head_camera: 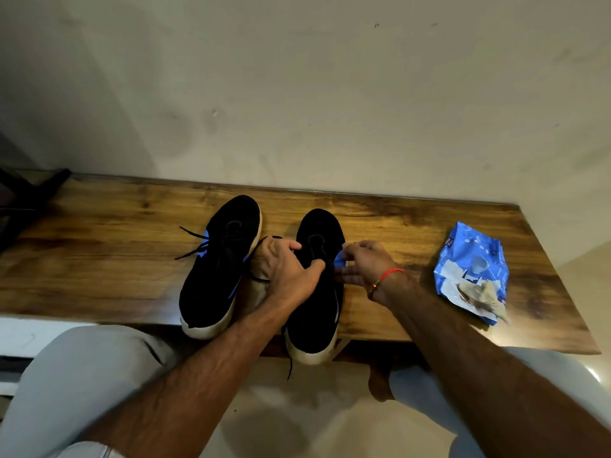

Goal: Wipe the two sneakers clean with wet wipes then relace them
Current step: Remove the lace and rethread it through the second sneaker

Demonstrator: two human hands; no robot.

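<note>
The counter (396, 223) is wood with dark, streaky grain and a glossy varnish that catches the light. Two sneakers (215, 269) have matt black cloth uppers and smooth, off-white rubber-like soles. The wet wipes pack (472, 259) is shiny, crinkled blue plastic film. The wall (297, 94) looks matt, scuffed plaster.

Bare forearms, no sleeves in view, hair along both. Left hand (287, 269) without rings or bands. Right hand (363, 264) likewise ringless; at the right wrist a thin red thread (391, 273), and just behind it a dark band with a small gold bead (373, 287). Light grey trousers (82, 375) over both knees, the cloth smooth, a seam at the lower left edge. Bare foot (380, 386) beneath the right knee
</note>
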